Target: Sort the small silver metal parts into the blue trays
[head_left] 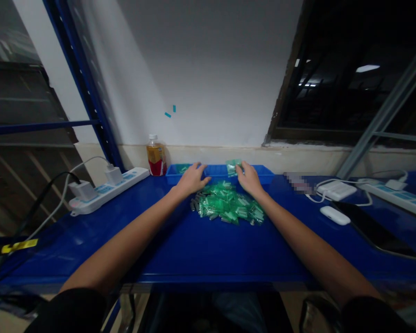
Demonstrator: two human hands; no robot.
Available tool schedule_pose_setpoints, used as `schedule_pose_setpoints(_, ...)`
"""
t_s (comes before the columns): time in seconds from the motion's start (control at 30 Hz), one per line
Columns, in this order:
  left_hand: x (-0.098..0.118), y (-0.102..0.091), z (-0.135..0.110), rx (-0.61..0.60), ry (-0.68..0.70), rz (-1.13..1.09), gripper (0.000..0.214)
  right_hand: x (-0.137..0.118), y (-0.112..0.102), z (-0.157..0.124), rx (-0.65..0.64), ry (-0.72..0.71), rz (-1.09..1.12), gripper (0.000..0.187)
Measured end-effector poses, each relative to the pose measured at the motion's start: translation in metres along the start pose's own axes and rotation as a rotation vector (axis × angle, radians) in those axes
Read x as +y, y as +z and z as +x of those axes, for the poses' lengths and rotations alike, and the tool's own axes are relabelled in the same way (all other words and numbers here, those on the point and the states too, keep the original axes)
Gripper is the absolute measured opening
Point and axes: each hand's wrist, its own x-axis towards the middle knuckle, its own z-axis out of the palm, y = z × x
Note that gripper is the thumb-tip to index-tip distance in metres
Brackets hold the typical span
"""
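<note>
A heap of small green transparent bags lies on the blue table in front of me. Behind it stands a low blue tray that holds a few more green bags. My left hand rests at the tray's front edge, left of the heap, with its fingers stretched out and nothing in them. My right hand is at the heap's far right corner, its fingertips pinched on a green bag lifted over the tray.
A drink bottle with a red and yellow label stands left of the tray by the wall. A white power strip with plugged adapters lies at left. At right are white chargers, a white case, a dark phone and another power strip.
</note>
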Motion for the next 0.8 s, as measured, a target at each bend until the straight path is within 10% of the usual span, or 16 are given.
schedule_pose_setpoints(0.17, -0.021, 0.009, 0.034, -0.224, -0.007, -0.026, 0.034, 0.036, 0.008, 0.036, -0.186, 0.113, -0.021, 0.022)
schedule_pose_setpoints(0.8, -0.039, 0.022, 0.023, -0.127, 0.03, -0.076, 0.033, 0.022, 0.008, 0.014, -0.19, 0.113, -0.062, 0.025)
